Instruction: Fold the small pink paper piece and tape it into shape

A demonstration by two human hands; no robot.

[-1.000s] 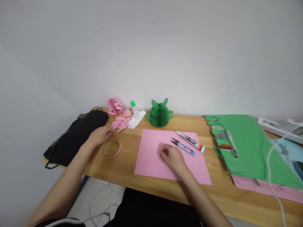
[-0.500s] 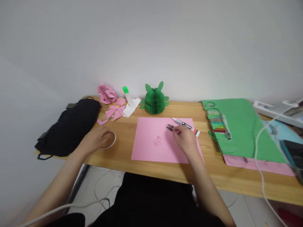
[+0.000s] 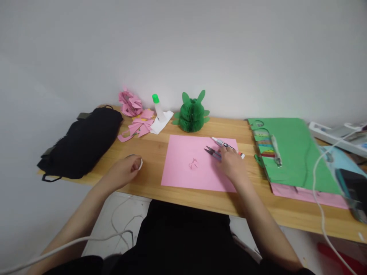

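My left hand (image 3: 124,171) rests on the wooden table (image 3: 149,152) with its fingers curled over a roll of clear tape (image 3: 140,164), most of it hidden under the palm. My right hand (image 3: 231,163) lies on the right part of a pink paper sheet (image 3: 183,172), fingers closed round the handle of small thread snips (image 3: 211,151) whose dark blades point left. A glue tube (image 3: 227,145) lies just beyond that hand. A tiny pink paper piece (image 3: 193,164) sits on the middle of the sheet.
At the back stand a green honeycomb paper cactus (image 3: 192,112), a green-capped glue bottle (image 3: 157,107) and pink paper flowers and scraps (image 3: 134,114). A black bag (image 3: 83,141) lies left. Green and pink sheets with a pen (image 3: 292,156) lie right, crossed by a white cable (image 3: 315,179).
My right hand left the small pink piece on the sheet and moved right onto the snips. My left hand came back from the pink scraps and closed over the tape roll.
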